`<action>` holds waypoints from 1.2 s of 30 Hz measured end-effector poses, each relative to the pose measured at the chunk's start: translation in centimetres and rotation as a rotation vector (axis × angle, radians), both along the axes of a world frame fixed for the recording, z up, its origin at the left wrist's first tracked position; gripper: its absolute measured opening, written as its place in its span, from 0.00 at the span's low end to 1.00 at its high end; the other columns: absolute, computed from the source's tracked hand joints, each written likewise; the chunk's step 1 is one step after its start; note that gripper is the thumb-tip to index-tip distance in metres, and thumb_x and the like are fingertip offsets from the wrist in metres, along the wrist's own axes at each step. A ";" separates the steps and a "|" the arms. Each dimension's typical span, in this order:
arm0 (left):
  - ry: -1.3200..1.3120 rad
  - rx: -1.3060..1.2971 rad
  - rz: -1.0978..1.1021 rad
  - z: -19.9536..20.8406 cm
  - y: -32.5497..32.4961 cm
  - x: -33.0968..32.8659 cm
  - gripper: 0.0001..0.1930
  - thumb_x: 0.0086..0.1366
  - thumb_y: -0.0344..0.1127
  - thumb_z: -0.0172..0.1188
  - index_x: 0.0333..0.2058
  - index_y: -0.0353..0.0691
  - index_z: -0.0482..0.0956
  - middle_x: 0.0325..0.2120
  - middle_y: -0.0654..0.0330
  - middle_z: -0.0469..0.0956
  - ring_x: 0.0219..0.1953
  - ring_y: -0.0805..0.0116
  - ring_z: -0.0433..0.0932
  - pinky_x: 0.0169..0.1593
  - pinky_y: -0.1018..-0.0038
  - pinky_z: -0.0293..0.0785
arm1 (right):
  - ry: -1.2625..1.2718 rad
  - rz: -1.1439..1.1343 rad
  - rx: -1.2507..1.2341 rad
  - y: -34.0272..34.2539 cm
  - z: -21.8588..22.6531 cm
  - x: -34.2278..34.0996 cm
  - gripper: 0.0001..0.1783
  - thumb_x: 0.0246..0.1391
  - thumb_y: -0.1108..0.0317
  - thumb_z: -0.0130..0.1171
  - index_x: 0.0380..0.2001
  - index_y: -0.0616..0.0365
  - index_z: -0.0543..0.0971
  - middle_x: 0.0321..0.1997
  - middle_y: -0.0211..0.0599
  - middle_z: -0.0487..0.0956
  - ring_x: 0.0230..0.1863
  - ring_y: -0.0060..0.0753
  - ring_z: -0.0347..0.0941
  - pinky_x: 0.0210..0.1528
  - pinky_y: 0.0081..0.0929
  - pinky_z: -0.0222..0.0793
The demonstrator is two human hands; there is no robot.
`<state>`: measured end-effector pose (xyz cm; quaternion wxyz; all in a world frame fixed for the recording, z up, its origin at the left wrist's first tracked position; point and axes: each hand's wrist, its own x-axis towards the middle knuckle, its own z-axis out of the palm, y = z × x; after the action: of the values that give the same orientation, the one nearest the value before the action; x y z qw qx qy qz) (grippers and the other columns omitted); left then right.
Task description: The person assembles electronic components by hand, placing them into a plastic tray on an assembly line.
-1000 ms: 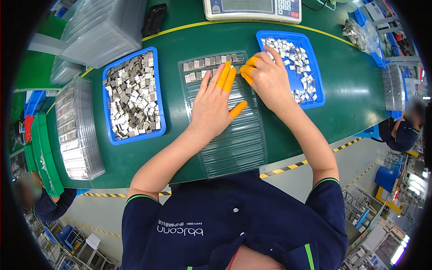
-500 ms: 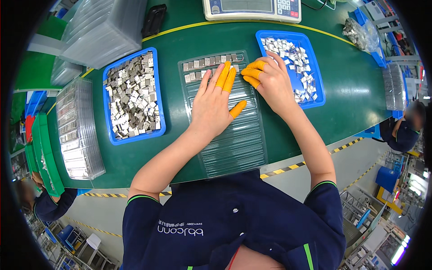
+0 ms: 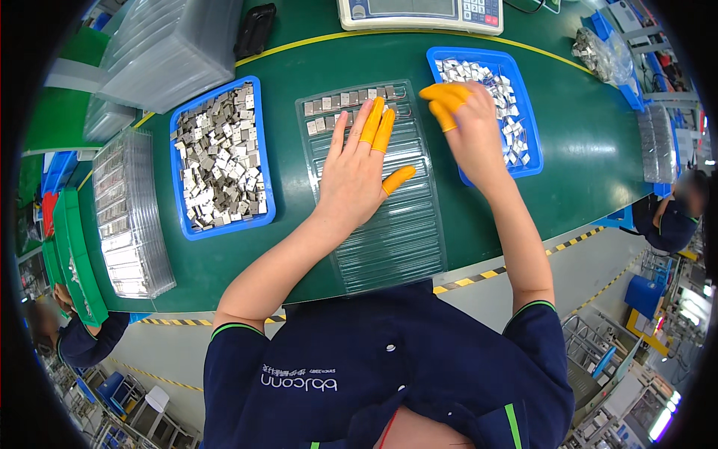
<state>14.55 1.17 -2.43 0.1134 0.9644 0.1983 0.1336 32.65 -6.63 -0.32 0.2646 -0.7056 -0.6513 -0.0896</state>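
Note:
My left hand [image 3: 351, 172] lies flat with stretched fingers on a clear ribbed plastic tray [image 3: 389, 254]. Yellow finger cots cover its thumb and two of its fingers. At the tray's far end, small metal connector pieces [image 3: 330, 123] fill slots in rows, partly covered by that hand. My right hand [image 3: 475, 127], also in yellow finger cots, hovers over the left side of a blue bin [image 3: 532, 153] of small white-and-silver parts [image 3: 512, 135]. Its cotted fingertips look slightly apart, a little blurred, and nothing shows between them.
Left of the tray stands a blue bin [image 3: 176, 161] heaped with metal connector pieces. Stacked clear trays [image 3: 127, 217] and a green bin [image 3: 78, 258] lie farther left. A scale [image 3: 422, 19] sits at the back. Co-workers sit at both sides.
My right hand has moved right, from the filled end of the tray to over the right blue bin. My left hand stays nearly in place on the tray.

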 end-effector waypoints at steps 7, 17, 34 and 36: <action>-0.003 -0.039 -0.017 1.8 -0.6 -1.4 0.38 0.57 0.54 0.54 0.59 0.32 0.56 0.60 0.46 0.52 0.66 0.51 0.42 0.65 0.52 0.37 | 0.203 -0.350 -0.075 -3.6 1.0 1.4 0.13 0.50 0.72 0.56 0.40 0.61 0.77 0.46 0.43 0.74 0.47 0.44 0.68 0.49 0.32 0.65; 0.074 -0.201 0.043 2.3 -4.6 -8.9 0.40 0.54 0.49 0.60 0.59 0.32 0.53 0.61 0.42 0.49 0.65 0.43 0.42 0.64 0.51 0.40 | 0.350 -0.477 -0.266 -6.2 1.6 -0.3 0.16 0.43 0.73 0.63 0.39 0.62 0.77 0.41 0.46 0.74 0.40 0.44 0.71 0.43 0.34 0.67; -0.002 -0.250 0.031 2.4 -3.0 -10.0 0.35 0.56 0.43 0.59 0.58 0.33 0.56 0.60 0.47 0.52 0.64 0.48 0.47 0.64 0.52 0.42 | 0.387 -0.557 -0.220 -5.9 -1.5 -0.3 0.14 0.39 0.78 0.63 0.35 0.68 0.77 0.33 0.45 0.76 0.34 0.39 0.75 0.36 0.32 0.71; -0.078 -0.163 0.153 2.4 -2.2 -10.9 0.29 0.56 0.35 0.59 0.56 0.37 0.61 0.59 0.50 0.57 0.63 0.50 0.50 0.64 0.52 0.42 | 0.528 -0.530 -0.199 -5.3 -0.2 -0.7 0.14 0.39 0.78 0.63 0.35 0.67 0.77 0.32 0.43 0.76 0.32 0.37 0.74 0.35 0.30 0.70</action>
<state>3.60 -1.01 -0.02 0.1885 0.9281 0.2768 0.1625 31.98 -11.95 -0.50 0.3211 -0.8704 -0.3612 0.0938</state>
